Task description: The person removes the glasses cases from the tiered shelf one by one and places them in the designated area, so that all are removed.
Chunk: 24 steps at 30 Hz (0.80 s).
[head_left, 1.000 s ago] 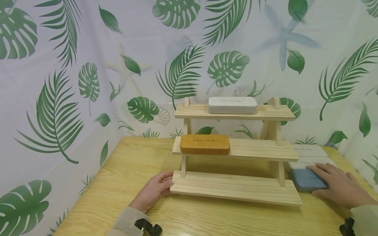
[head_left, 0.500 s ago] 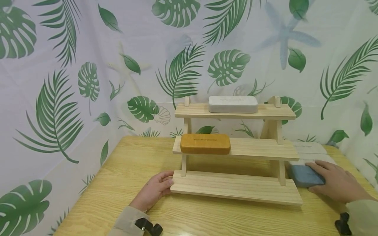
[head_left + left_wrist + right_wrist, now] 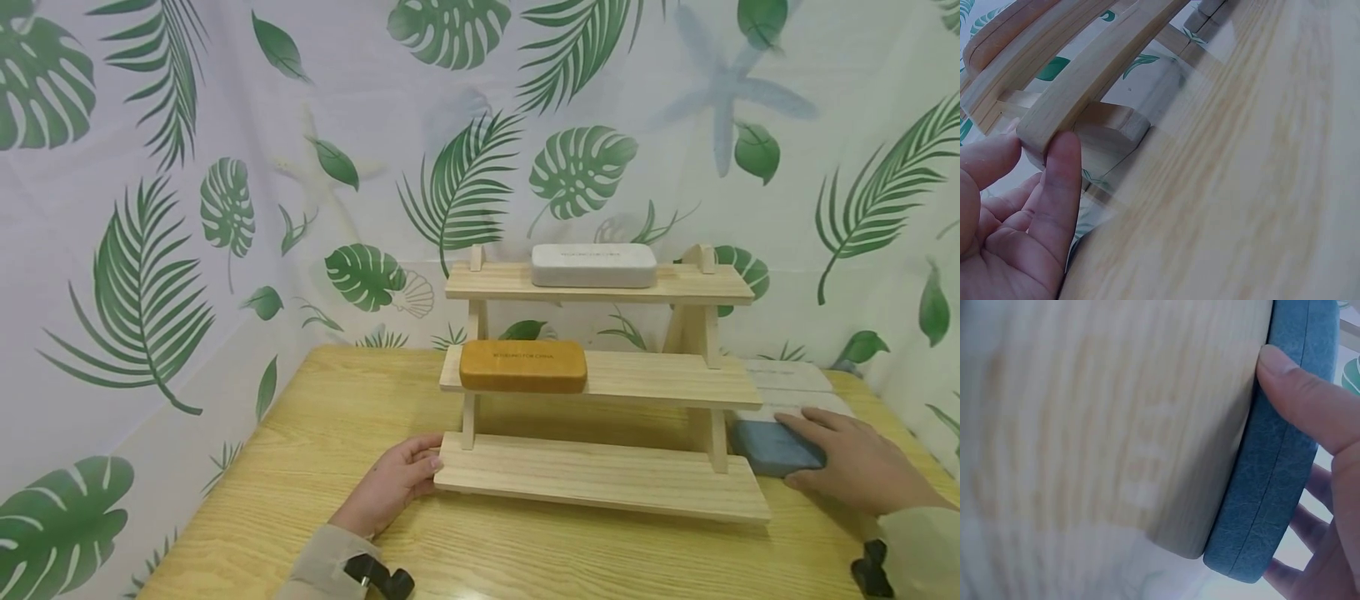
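Note:
A three-tier wooden display stand (image 3: pixel 600 479) stands on the table. My left hand (image 3: pixel 392 483) pinches the left end of its lowest board; in the left wrist view the thumb and a finger (image 3: pixel 1063 162) lie on either side of that board (image 3: pixel 1079 81). To the right of the stand, my right hand (image 3: pixel 862 458) grips a blue glasses case (image 3: pixel 776 447), which lies on the table. The right wrist view shows the thumb (image 3: pixel 1304 394) on the near side of the blue case (image 3: pixel 1266 487), with the other fingers partly hidden behind it.
An orange glasses case (image 3: pixel 522 367) rests on the middle tier's left part. On the top tier sits a white one (image 3: pixel 592 265). Pale cases (image 3: pixel 787 377) lie behind the blue one, partly covered by my hand. A leaf-patterned cloth (image 3: pixel 360 167) hangs behind the wooden table (image 3: pixel 322 400).
My right hand and the blue glasses case have shifted slightly back, toward the pale cases, and then stayed put. The left hand and the stand hold their place.

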{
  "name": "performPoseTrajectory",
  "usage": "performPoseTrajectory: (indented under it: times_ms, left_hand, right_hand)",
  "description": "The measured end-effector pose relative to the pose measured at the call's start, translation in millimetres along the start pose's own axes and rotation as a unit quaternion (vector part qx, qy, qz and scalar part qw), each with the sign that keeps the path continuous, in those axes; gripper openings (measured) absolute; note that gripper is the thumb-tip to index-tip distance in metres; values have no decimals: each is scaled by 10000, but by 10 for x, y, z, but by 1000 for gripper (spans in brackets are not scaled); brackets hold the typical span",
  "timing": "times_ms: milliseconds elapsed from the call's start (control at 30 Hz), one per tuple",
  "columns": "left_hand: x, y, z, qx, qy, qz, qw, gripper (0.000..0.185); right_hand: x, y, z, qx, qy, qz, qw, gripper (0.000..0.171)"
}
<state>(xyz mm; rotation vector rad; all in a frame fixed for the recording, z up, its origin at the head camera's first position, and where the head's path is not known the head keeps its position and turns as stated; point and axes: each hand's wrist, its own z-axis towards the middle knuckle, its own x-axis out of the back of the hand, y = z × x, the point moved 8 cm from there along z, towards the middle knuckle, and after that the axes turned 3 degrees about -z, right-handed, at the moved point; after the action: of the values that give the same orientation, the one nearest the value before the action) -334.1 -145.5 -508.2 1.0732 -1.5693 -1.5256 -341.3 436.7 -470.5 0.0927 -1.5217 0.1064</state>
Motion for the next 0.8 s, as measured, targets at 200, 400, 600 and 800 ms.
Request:
performPoseTrajectory:
  times_ms: [200,400,600,800]
  left_hand:
    - [-3,9,6,-43,-28,-46,10000,61]
    - [0,14,2,22,28,45,10000,59]
    - [-13,26,8,14,-6,7,10000,60]
    - [-18,35,-14,31,11,51,10000,60]
  right_hand:
    - [-19,3,6,-101,-29,36,9999,115]
    - [97,-74,-39,57,89,13,9999,120]
    - [300,-177,-58,285,447,-112,9985,123]
    - [445,-275,-67,320,651,-101,9973,127]
